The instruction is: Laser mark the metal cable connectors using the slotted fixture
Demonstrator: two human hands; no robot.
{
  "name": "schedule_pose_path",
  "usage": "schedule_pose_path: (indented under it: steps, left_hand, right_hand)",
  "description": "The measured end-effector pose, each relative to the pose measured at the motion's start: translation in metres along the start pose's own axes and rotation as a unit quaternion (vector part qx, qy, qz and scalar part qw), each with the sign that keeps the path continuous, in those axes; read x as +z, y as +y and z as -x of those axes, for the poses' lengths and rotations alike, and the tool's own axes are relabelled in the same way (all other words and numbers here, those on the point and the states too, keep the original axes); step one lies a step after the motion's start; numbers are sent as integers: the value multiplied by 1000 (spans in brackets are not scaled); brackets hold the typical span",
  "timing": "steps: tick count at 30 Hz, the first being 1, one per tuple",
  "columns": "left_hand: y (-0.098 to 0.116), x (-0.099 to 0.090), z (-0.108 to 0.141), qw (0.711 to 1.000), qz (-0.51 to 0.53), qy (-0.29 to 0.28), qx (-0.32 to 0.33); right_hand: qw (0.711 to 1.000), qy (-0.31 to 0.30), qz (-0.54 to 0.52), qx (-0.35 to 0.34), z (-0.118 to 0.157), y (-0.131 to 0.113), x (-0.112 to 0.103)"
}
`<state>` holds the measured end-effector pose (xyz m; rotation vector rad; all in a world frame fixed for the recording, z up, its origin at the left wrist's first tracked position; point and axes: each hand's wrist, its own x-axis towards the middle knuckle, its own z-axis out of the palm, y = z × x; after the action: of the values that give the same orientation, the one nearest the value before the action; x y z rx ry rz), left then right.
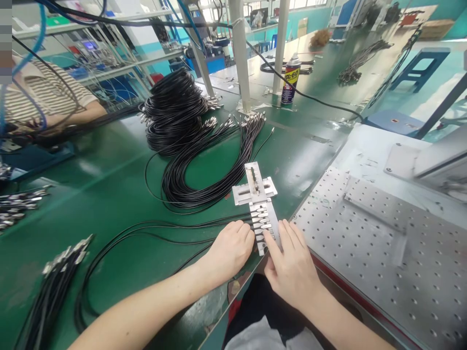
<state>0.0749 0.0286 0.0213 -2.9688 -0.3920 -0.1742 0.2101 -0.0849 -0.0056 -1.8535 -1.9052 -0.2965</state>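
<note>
A slotted metal fixture lies near the table's front edge, with several silver cable connectors set side by side in its slots. Black cables run from these connectors off to the left. My left hand is closed at the fixture's left side, gripping a black cable just behind its connector; the fingertips are mostly hidden. On the other side, my right hand has its fingers stretched out. Its index fingertip presses on a connector in the lower slots, while the other fingers rest along the fixture's right edge.
Beyond the fixture lie a looped cable bundle and a tall stack of coiled cables. A spray can stands by a post. To the right is a perforated metal plate; another cable bundle lies left. A person in a striped shirt sits opposite.
</note>
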Motion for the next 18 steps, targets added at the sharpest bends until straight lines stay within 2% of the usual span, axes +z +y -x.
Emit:
schedule_pose_path:
  steps: [13,18]
  left_hand:
    - [1,1,-1,1000,0,-5,-9]
    - [5,-5,0,999,-9,-17,-31]
  right_hand:
    - [999,20,32,-8,-2,-1,4]
    - [999,-10,44,-25,-3,4,-2]
